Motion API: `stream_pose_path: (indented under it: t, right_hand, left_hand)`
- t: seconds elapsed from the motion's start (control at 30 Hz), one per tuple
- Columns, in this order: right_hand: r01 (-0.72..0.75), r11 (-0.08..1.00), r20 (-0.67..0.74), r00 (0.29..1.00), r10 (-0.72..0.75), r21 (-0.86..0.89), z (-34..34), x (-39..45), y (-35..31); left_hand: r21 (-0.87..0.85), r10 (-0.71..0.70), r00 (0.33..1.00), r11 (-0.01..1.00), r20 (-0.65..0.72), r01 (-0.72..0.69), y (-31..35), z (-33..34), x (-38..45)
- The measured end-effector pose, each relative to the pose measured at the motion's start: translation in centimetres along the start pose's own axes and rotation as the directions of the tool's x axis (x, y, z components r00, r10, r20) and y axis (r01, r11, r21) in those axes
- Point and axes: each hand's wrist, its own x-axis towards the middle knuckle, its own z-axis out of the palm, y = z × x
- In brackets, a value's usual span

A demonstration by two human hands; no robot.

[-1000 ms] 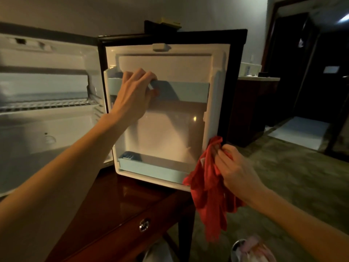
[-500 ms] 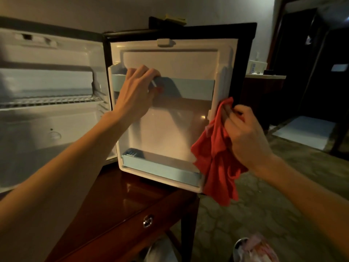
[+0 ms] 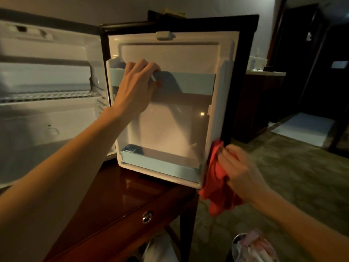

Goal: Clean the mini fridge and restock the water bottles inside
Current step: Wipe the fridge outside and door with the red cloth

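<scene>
Cleaning step: left hand (image 3: 135, 86) grips the upper door shelf (image 3: 188, 83) of the open mini fridge (image 3: 56, 114); right hand (image 3: 238, 172) clutches a red cloth (image 3: 217, 188) apparently against the door's lower edge. Next: wipe the liner. No water bottles visible.

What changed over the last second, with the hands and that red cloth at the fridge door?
The right hand carried the red cloth up along the fridge door's right edge, then back down near its lower corner. The left hand kept gripping the upper door shelf.
</scene>
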Motion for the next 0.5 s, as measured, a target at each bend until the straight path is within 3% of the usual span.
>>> stream_pose_path:
  t: [0.1,0.33,0.5]
  right_hand:
    - [-0.074,0.997,-0.062,0.996,0.071,-0.039,-2.3,3.8,1.4]
    - [-0.141,0.988,0.016,0.99,0.143,-0.064,0.3,2.4,0.4]
    - [-0.058,0.995,-0.056,0.997,0.054,-0.077,0.1,0.6,-0.8]
  left_hand:
    - [-0.003,0.016,1.0,1.0,0.006,-0.016,-0.4,-0.2,-0.2]
    - [-0.042,-0.011,0.999,0.999,0.037,0.013,-0.2,-0.5,0.0]
    - [-0.049,-0.009,0.999,0.999,0.049,0.011,-0.6,-0.6,0.0]
